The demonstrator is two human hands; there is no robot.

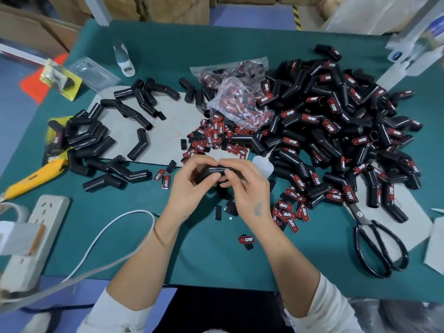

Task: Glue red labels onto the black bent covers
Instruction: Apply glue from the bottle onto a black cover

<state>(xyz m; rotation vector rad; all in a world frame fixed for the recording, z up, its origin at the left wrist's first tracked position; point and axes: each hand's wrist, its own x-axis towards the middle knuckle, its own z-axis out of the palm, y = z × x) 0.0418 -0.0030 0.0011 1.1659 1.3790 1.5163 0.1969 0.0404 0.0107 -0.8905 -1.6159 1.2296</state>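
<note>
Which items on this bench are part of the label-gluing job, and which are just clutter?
In the job:
- black bent cover held by left hand and right hand
- glue bottle
- loose red labels
- labelled covers pile
- unlabelled covers

Lying about:
- scissors
- yellow utility knife
- power strip

Both hands hold one black bent cover [217,171] over the near-centre of the green worktop [204,255]; left hand [192,186] grips its left end, right hand [242,186] pinches the top with curled fingers. Glue bottle [262,162] just right of the hands, nozzle tilted far-right. Loose red labels [216,137] scattered just beyond the hands, more near-right [288,210]. Big heap of labelled covers [341,131] on the right. Plain covers [96,140] on the left. Bag of labels [240,104] far-centre. Scissors [377,243] near-right. Yellow knife [33,179] and power strip [36,236] on the left.
</note>
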